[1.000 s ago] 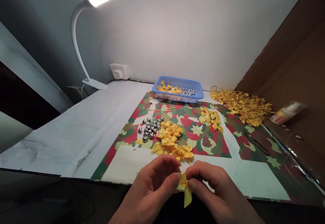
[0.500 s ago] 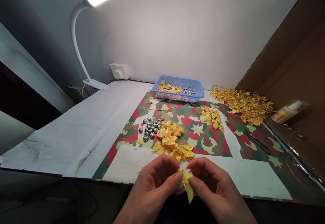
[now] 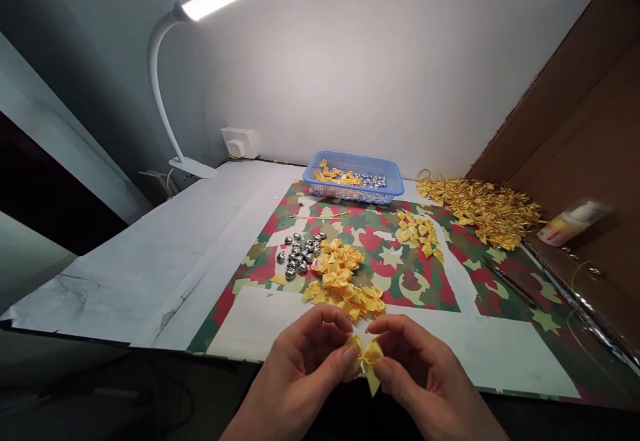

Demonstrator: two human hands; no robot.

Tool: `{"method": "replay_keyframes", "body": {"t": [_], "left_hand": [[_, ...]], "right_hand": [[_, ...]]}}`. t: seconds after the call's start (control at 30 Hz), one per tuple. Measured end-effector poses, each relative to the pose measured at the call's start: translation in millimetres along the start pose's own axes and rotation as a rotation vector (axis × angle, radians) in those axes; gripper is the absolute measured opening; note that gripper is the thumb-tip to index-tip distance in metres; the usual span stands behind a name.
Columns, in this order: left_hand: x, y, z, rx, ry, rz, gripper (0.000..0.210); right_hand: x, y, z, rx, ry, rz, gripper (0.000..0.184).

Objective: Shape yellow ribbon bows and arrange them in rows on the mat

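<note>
A yellow ribbon bow [image 3: 369,357] is pinched between both hands at the table's near edge, one tail hanging down. My left hand [image 3: 315,361] grips its left loop with thumb and fingers. On the other side, my right hand [image 3: 415,364] has its thumb against the right loop; the fingers behind are partly hidden. Just beyond the hands lies a pile of yellow ribbon bows [image 3: 340,274]. Silver jingle bells [image 3: 299,258] sit in a cluster to the left of that pile.
Behind is a blue basket [image 3: 354,194] with bows and bells. More loose bows [image 3: 419,231] and a heap of corded bows [image 3: 485,208] lie right. Tweezers [image 3: 509,282] and a bottle [image 3: 570,224] are far right. A clip lamp [image 3: 160,88] stands left.
The view has shifted slightly. The bow has turned a little in my fingers, and its right loop now shows more above my right thumb. Both hands keep their hold.
</note>
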State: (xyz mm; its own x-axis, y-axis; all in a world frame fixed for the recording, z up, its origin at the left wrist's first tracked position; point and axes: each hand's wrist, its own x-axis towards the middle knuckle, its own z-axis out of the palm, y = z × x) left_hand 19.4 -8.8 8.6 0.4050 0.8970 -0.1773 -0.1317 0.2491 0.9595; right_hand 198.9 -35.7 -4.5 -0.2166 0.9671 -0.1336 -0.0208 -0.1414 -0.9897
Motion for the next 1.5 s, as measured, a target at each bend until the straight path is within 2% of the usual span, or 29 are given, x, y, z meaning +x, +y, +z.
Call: {"method": "replay_keyframes", "body": {"t": [0.2, 0.3, 0.43, 0.6, 0.73, 0.87, 1.03, 1.37, 1.5], "left_hand": [[-1.9, 2.2, 2.0, -0.01, 0.014, -0.05, 0.007], [-3.9, 3.2, 0.7, 0.033, 0.015, -0.04, 0.008], [-5.5, 7.4, -2.6, 0.252, -0.036, -0.01, 0.01], [-2.6, 10.6, -4.2, 0.541, -0.091, 0.024, 0.016], [-3.2, 10.1, -4.0, 0.627, -0.093, 0.04, 0.016], [-4.3, 10.5, -3.6, 0.663, -0.129, 0.03, 0.018], [-1.2, 13.4, -1.5, 0.529, -0.104, 0.025, 0.015], [0.8, 6.8, -9.1, 0.28, -0.145, -0.112, 0.009], [1.4, 6.7, -11.0, 0.199, -0.178, -0.153, 0.009]], "right_hand": [[1.4, -0.4, 2.8, 0.134, -0.006, 0.054, 0.031], [1.9, 0.7, 4.8, 0.149, -0.004, 0.051, 0.033], [0.9, -0.8, 4.3, -0.009, -0.005, 0.022, 0.035], [-1.7, -7.8, 2.9, -0.208, -0.007, -0.016, 0.025], [-3.0, -6.1, 6.8, -0.314, 0.018, -0.049, 0.01], [-2.0, -0.1, 10.4, -0.363, 0.058, -0.157, 0.006], [-2.1, 2.8, 11.9, -0.408, 0.073, -0.224, 0.013], [-4.4, 7.4, 16.4, -0.435, 0.045, -0.225, 0.025], [-4.8, 6.5, 14.4, -0.433, 0.044, -0.195, 0.022]]}}
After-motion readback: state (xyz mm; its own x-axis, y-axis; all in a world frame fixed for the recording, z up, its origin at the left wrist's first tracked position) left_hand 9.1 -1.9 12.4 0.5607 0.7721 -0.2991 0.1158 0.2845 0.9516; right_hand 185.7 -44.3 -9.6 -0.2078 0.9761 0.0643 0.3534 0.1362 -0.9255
